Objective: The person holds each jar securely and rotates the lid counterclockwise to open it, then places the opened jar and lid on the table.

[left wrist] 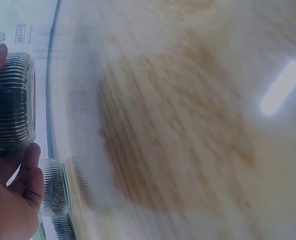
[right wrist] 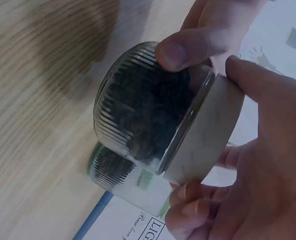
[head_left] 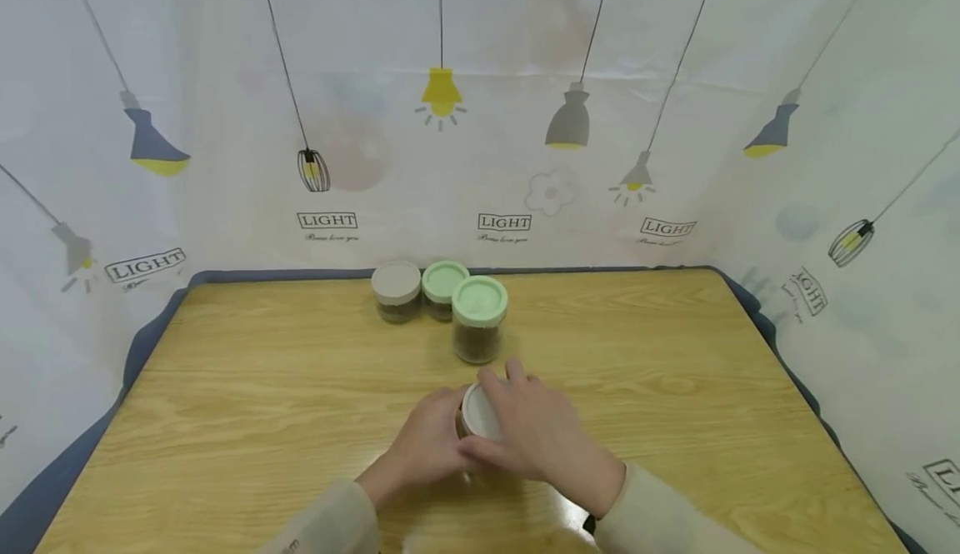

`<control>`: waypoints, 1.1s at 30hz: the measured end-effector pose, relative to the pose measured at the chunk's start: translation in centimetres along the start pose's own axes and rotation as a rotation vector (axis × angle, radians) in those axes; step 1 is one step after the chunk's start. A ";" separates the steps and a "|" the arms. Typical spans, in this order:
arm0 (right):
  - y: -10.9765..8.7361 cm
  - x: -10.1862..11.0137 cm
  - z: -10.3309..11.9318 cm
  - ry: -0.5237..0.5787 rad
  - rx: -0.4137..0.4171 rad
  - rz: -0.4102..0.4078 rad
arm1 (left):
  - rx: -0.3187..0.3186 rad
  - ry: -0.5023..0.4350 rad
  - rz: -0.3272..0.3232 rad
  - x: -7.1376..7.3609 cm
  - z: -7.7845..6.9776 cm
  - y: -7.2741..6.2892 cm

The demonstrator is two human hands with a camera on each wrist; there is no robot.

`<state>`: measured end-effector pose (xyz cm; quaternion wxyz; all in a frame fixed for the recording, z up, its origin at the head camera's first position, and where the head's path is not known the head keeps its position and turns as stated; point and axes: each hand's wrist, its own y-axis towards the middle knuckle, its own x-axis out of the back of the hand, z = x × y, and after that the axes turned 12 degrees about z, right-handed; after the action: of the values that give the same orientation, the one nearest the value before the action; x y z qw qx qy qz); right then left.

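A ribbed glass jar (right wrist: 142, 100) with dark contents and a pale grey lid (head_left: 480, 412) is held between both hands above the near middle of the table. My left hand (head_left: 427, 441) grips the jar's glass body, its thumb against the ribbed side in the right wrist view. From the other side, my right hand (head_left: 543, 433) grips the rim of the lid (right wrist: 208, 130) with thumb and fingers. The lid sits on the jar's mouth. In the left wrist view, the jar (left wrist: 12, 105) shows at the left edge with left fingers around it.
Beyond the hands stands a taller jar with a green lid (head_left: 480, 325). Behind it are a smaller green-lidded jar (head_left: 444, 283) and a beige-lidded jar (head_left: 397, 287). A printed cloth (head_left: 442, 171) hangs along the back and sides of the wooden table (head_left: 262, 371).
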<state>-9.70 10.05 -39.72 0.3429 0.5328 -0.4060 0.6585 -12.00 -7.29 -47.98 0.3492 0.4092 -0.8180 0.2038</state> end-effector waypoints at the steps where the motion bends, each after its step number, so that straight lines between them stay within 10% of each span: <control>1: 0.1 0.1 -0.2 0.001 0.019 0.002 | -0.001 -0.007 0.003 0.0 0.0 0.1; 12: 0.6 0.9 -2.1 0.015 0.278 0.081 | 0.022 -0.063 0.043 -0.1 0.2 -0.2; 33: -0.1 0.9 0.0 -0.080 -0.052 0.003 | -0.052 0.015 -0.083 0.1 0.4 0.2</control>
<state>-9.82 10.12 -38.88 0.3393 0.5490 -0.4372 0.6263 -12.34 -7.48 -48.25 0.3739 0.4322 -0.8027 0.1707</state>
